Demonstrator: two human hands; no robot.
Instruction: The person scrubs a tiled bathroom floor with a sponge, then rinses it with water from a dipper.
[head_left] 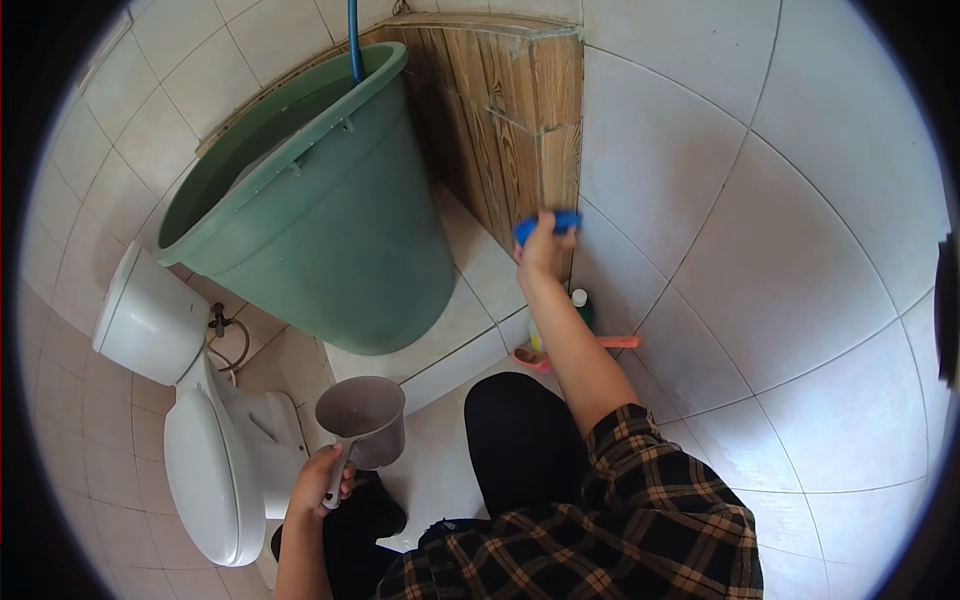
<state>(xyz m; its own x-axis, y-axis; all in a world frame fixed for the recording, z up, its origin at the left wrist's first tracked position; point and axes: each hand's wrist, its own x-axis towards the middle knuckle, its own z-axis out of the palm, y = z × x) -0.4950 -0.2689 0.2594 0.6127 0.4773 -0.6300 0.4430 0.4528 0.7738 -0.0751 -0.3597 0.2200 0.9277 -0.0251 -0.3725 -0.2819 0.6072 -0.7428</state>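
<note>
My left hand [322,478] is wrapped round the handle of a grey water dipper [375,430], which hangs in front of the raised tiled step. Its cup faces up toward me. My right hand [541,248], on an outstretched arm, is closed on a blue scrub brush [522,232]. The brush overlaps the lower edge of the wood-look tiled ledge [555,165], close to the corner with the white wall. The brush's underside is hidden, and the hand is slightly blurred.
A large green tub [340,240] of water stands on the step [475,240], a blue hose [354,40] reaching into it. At left is a white toilet [205,480]. Below my right forearm lie a bottle [580,299] and a coral-handled brush [617,342]. White tiled wall [690,200] rises at right.
</note>
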